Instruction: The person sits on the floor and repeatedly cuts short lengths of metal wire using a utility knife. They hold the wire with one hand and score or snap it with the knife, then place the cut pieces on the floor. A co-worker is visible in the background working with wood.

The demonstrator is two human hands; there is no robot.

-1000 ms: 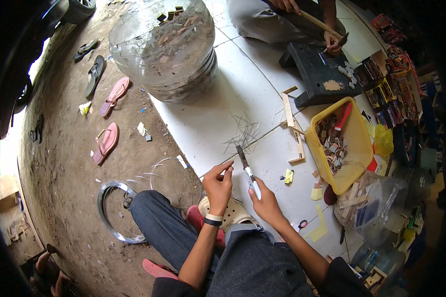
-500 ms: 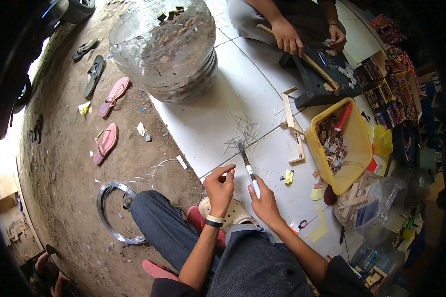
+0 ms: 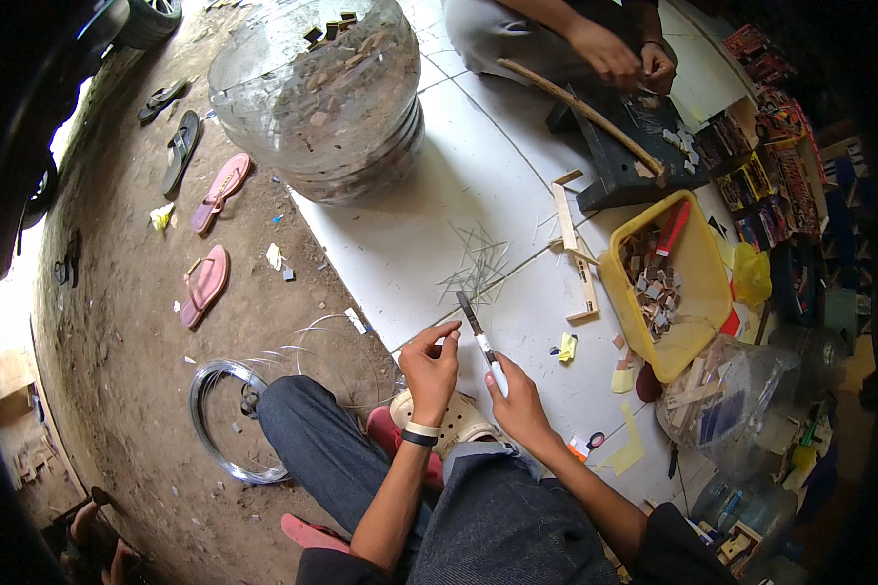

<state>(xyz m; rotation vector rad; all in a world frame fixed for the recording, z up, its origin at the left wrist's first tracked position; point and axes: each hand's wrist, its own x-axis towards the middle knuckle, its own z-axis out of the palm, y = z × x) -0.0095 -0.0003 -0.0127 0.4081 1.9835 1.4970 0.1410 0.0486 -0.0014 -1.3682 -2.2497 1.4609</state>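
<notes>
My right hand grips a long slim tool by its white handle. A dark, narrow end points away from me, and I cannot make out its exact kind. Close to it on the left, my left hand has its fingers curled and pinched; anything between them is too small to see. Just beyond the tool's tip, a loose pile of thin cut wires lies on the white tiles. To the left, a coil of silvery wire rests on the dirt beside my knee, with loose strands curving toward my left hand.
A yellow basin of small pieces stands at right, next to a wooden frame. Across from me a person's hands work over a black stool with a stick on it. A big clear plastic container stands far left; sandals lie on dirt.
The tool's tip has tilted slightly left, toward my left hand. Across from me, the person has let go of the stick and brought both hands together.
</notes>
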